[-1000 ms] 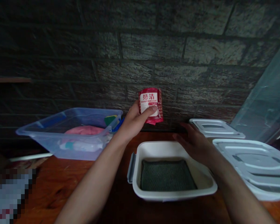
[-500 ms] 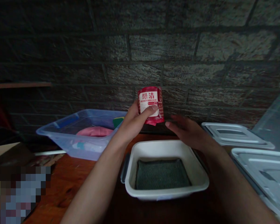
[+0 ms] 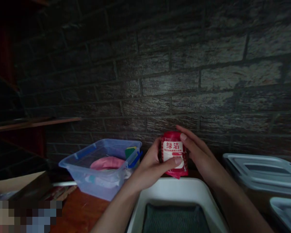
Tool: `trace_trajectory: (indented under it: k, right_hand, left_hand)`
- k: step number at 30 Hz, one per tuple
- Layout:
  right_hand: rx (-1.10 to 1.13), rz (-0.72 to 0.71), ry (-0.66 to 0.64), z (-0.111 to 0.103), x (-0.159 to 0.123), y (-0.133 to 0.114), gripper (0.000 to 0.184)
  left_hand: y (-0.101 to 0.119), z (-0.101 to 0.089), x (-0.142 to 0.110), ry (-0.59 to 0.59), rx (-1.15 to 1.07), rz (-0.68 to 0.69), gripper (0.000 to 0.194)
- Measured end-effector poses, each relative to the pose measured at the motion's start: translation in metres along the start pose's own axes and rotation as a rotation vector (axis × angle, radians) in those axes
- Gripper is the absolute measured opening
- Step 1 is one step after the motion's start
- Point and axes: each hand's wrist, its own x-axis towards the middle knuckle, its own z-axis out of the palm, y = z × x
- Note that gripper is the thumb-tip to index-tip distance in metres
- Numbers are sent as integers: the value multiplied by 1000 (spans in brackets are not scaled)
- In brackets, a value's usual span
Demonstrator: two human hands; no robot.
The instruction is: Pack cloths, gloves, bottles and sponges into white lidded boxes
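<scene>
My left hand wraps round a red pack of garbage bags, its thumb lying across the white label with large red Chinese characters. My right hand is at the pack's right side, a fingertip at its upper right corner and the other fingers reaching behind. Both hands hold the pack upright above the far rim of a white plastic bin. Inside the bin lies a dark green mesh-textured pad, cut off by the lower edge of the view.
Left of my hands, a clear blue-tinted tub holds a pink cloth, a bottle and a green-yellow sponge. Grey-lidded boxes stand at right. A cardboard box is at far left, below a wooden shelf. A brick wall rises behind.
My right hand has come in from the right and now touches the pack. The view has tilted up and turned left, so the bin and pack appear lower. My left hand keeps its hold.
</scene>
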Motion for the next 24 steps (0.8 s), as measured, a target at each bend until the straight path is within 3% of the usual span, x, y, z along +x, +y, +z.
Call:
trace_trajectory:
  k: [6,12,24]
  right_hand:
    - [182,-21,-92,4,0,3,55]
    - [219,-21,-76,8,1,5,57]
    - [375,-45,-143,7,6,17,54]
  left_hand:
    - [11,3,-5,-3,-33,3,58]
    - [10,0,-6,78,-35,-8,34]
    - [14,-3,-7,78,-58,-33,40]
